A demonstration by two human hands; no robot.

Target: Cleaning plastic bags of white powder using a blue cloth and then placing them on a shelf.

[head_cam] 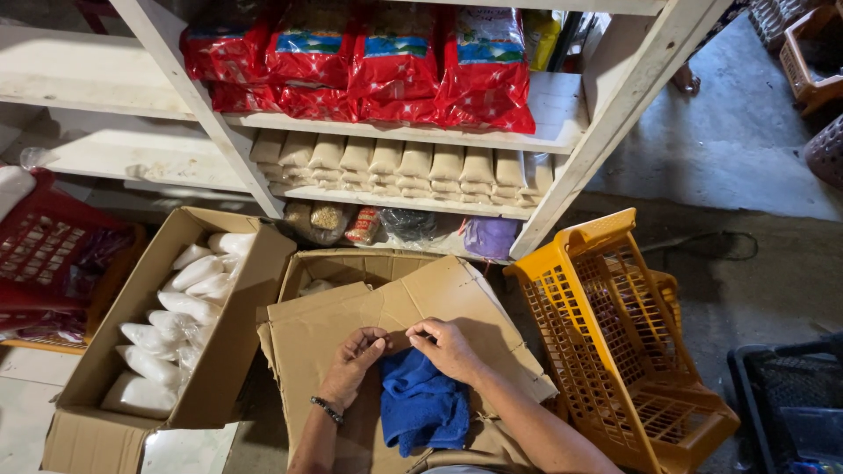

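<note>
Both hands — left hand (356,355), right hand (448,348) — pinch the blue cloth (421,405) atop the closed cardboard box (351,316), fingers narrow on its upper edge — soft, light, floppy, probably best gathered there

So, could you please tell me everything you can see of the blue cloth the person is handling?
The blue cloth is a soft, fuzzy towel-like fabric in deep blue, crumpled into loose folds rather than spread flat. It lies on the closed flaps of a brown cardboard box just in front of the person. The left hand and right hand meet at its upper edge, fingertips pinching there. Its lower part hangs towards the person's lap. No pattern or label shows.
</note>
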